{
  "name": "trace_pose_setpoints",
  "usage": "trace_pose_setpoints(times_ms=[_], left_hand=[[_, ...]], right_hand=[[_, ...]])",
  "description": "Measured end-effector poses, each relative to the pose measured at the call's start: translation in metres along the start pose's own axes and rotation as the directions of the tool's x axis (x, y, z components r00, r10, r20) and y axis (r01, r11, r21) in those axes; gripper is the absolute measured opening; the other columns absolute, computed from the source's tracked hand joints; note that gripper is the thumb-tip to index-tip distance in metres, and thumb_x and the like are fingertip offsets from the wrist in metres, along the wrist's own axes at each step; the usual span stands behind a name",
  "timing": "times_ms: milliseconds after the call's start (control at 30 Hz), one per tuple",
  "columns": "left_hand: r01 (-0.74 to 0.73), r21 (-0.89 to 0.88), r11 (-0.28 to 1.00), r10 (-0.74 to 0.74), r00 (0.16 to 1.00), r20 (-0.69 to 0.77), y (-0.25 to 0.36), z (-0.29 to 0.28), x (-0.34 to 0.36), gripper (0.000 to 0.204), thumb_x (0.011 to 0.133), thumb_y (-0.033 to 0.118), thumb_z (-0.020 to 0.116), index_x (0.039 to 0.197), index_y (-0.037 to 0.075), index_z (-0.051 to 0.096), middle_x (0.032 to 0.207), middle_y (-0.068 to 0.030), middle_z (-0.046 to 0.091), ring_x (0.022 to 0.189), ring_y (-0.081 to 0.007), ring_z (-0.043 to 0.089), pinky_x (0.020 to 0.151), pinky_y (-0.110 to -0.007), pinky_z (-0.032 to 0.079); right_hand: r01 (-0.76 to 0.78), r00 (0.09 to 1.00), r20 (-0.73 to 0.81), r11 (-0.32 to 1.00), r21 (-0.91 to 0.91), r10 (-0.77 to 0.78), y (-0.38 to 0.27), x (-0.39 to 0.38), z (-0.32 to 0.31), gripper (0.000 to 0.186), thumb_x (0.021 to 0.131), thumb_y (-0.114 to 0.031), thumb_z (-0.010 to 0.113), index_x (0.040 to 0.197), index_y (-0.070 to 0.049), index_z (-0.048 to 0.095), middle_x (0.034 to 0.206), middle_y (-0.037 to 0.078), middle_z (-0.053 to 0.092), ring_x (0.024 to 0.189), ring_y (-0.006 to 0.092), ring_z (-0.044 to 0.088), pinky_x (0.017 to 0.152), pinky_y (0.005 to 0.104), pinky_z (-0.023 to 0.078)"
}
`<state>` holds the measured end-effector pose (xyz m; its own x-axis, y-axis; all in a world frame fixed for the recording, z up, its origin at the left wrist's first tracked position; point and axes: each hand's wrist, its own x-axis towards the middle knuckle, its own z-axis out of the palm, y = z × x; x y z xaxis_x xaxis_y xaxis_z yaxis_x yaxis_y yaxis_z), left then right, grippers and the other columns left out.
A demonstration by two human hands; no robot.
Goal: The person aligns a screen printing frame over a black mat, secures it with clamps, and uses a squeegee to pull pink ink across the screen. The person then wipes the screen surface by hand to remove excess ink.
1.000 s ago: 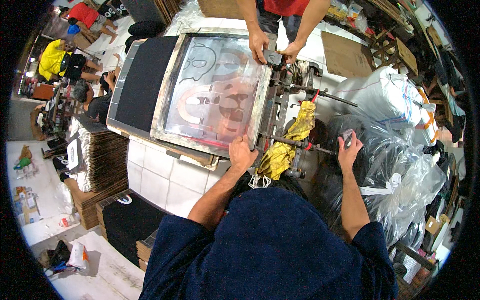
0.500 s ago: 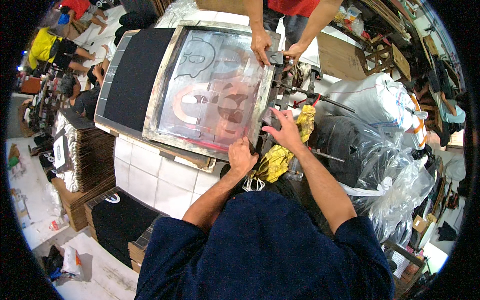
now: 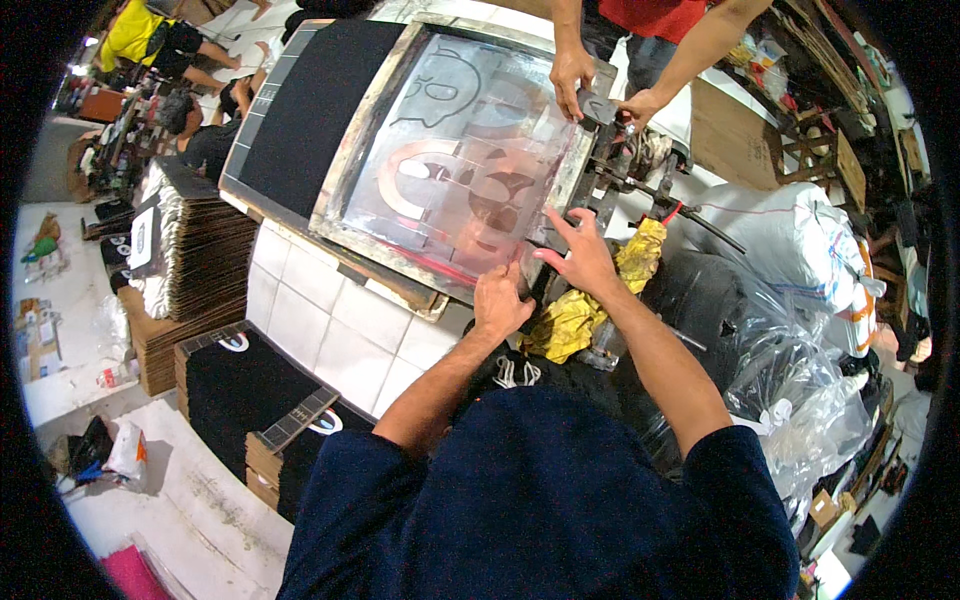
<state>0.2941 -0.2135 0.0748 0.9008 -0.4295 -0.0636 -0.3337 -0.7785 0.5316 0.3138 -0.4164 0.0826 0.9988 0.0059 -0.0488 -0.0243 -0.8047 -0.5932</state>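
Screen frame [image 3: 450, 170], metal-edged with a pale mesh showing a skull-like design in grey and red, lies tilted on the white tiled desk [image 3: 320, 320] ahead of me. Far left, a grey floor [image 3: 60, 290] holds scattered packets and a stack of flat cardboard sheets [image 3: 190, 250]; nearer me sit piles of black shirts [image 3: 230, 390]. A black pad [image 3: 310, 110] lies flat just left of the frame. My left hand [image 3: 500, 300] rests on the frame's near corner, fingers curled over its edge and pressed together. My right hand [image 3: 580, 255] is beside it at the frame's right edge, fingers spread, fingertips touching the frame near the metal clamp arm [image 3: 640, 185]. A yellow rag [image 3: 590, 300] lies under that hand. Across the frame, another person's hands [image 3: 572, 75] hold its far corner. Right of everything, clear plastic bags [image 3: 800, 380] and a white sack [image 3: 790, 230] crowd the room.
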Motion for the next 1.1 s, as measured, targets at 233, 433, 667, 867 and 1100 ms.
trace_pose_setpoints(times_ms=[233, 433, 667, 867, 1100], left_hand=[[0.102, -0.026, 0.994, -0.098, 0.988, 0.116, 0.005, -0.001, 0.011, 0.111, 0.06, 0.018, 0.085, 0.15, -0.001, 0.023, 0.106, -0.0247, 0.065, 0.09, -0.0424, 0.067, 0.081, -0.049, 0.054], [0.059, 0.084, 0.995, -0.077, 0.971, 0.225, 0.015, -0.016, 0.024, 0.134, 0.062, 0.019, 0.086, 0.157, 0.004, -0.007, 0.086, -0.0242, 0.068, 0.079, -0.0441, 0.069, 0.073, -0.05, 0.056], [0.11, 0.114, 0.987, -0.138, 0.95, 0.279, 0.014, -0.016, 0.028, 0.136, 0.062, 0.023, 0.087, 0.157, 0.004, -0.008, 0.086, -0.0244, 0.07, 0.08, -0.0438, 0.069, 0.075, -0.05, 0.057], [0.055, 0.13, 0.99, -0.09, 0.954, 0.286, 0.007, -0.013, 0.028, 0.135, 0.062, 0.026, 0.088, 0.157, 0.003, -0.006, 0.088, -0.0241, 0.07, 0.082, -0.043, 0.069, 0.076, -0.05, 0.057], [0.148, 0.1, 0.984, -0.173, 0.926, 0.334, 0.009, -0.013, 0.029, 0.135, 0.058, 0.022, 0.09, 0.158, 0.007, 0.0, 0.132, -0.0268, 0.056, 0.095, -0.0456, 0.067, 0.083, -0.052, 0.055]], right_hand=[[-0.665, 0.702, 0.495, 0.222, 0.713, 0.511, 0.056, -0.011, 0.018, 0.048, 0.104, -0.039, 0.054, 0.132, -0.001, 0.052, 0.114, 0.013, 0.063, 0.083, 0.0235, 0.068, 0.074, 0.0356, 0.055], [-0.339, 0.935, 0.14, 0.698, 0.631, 0.327, 0.066, -0.02, 0.025, 0.025, 0.082, -0.003, 0.08, 0.104, -0.004, 0.069, 0.101, 0.005, 0.069, 0.086, 0.0107, 0.062, 0.077, 0.0267, 0.051], [-0.499, 0.844, 0.412, 0.219, 0.839, 0.344, 0.065, -0.027, 0.019, 0.044, 0.089, -0.01, 0.076, 0.127, -0.003, 0.056, 0.105, 0.008, 0.066, 0.093, 0.0152, 0.064, 0.08, 0.0299, 0.054], [-0.652, 0.719, 0.539, 0.158, 0.741, 0.44, 0.072, -0.026, 0.02, 0.036, 0.098, -0.024, 0.067, 0.124, -0.002, 0.057, 0.099, 0.008, 0.065, 0.079, 0.0147, 0.065, 0.071, 0.0308, 0.053], [-0.626, 0.773, 0.511, 0.319, 0.711, 0.377, 0.073, -0.024, 0.016, 0.045, 0.094, -0.04, 0.07, 0.118, -0.004, 0.061, 0.092, 0.007, 0.07, 0.075, 0.0132, 0.066, 0.06, 0.027, 0.048]])
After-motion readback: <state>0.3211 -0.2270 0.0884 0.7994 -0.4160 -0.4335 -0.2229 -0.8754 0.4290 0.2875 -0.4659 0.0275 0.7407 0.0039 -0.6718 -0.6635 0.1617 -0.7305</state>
